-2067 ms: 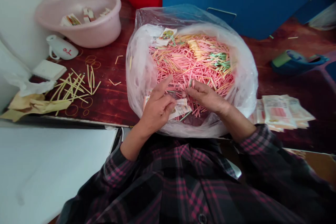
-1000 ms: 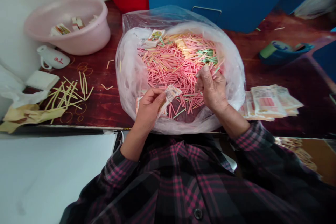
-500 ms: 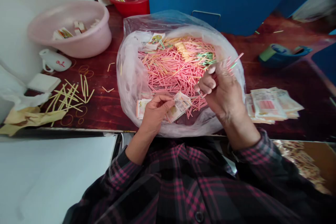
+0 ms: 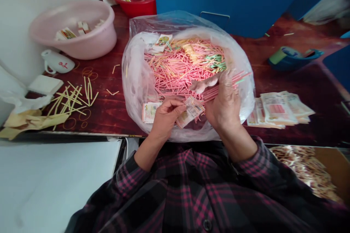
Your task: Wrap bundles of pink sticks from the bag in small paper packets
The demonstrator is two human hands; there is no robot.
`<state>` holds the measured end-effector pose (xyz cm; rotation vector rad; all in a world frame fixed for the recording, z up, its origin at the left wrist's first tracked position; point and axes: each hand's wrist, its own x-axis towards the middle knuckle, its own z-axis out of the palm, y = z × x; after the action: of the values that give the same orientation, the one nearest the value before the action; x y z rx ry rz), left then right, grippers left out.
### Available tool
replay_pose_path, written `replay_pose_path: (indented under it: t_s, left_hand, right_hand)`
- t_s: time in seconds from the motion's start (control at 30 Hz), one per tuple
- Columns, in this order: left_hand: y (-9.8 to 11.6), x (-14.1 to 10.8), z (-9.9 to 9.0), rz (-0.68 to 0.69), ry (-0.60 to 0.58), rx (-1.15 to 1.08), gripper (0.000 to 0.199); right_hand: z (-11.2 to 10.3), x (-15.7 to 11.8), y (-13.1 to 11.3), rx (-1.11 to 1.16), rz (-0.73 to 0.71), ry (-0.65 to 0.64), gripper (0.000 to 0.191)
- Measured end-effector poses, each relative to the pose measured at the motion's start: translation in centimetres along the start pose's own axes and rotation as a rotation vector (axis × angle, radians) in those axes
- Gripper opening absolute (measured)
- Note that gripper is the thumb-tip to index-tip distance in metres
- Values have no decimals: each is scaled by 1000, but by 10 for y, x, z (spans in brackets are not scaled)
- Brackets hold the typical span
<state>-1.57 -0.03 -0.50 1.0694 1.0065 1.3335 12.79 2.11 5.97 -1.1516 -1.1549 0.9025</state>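
At the front edge of the wooden counter (image 4: pixel 105 114), the curled fingers (image 4: pixel 201 86) of the right hand (image 4: pixel 224 107) are closed around a bundle of pink sticks (image 4: pixel 232 82), which is pinched near mid-length. The sticks are judged light, stiff and prone to slipping, so a gathered hold at the middle is favoured. A folded paper slip (image 4: pixel 190 112) is pinched by the left hand (image 4: pixel 166 116). Both hands are held above loose sticks (image 4: pixel 175 65) inside a translucent plastic bag (image 4: pixel 133 80); a stack of printed papers (image 4: pixel 279 109) is laid beyond the bag's right side.
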Motion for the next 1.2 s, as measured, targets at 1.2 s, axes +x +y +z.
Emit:
replay_pose_path:
  t_s: [1.2]
  left_hand:
    - [-3,1,8,94,127,-35,23]
  right_hand:
    - [-26,-18,35,-79,126,-284,37]
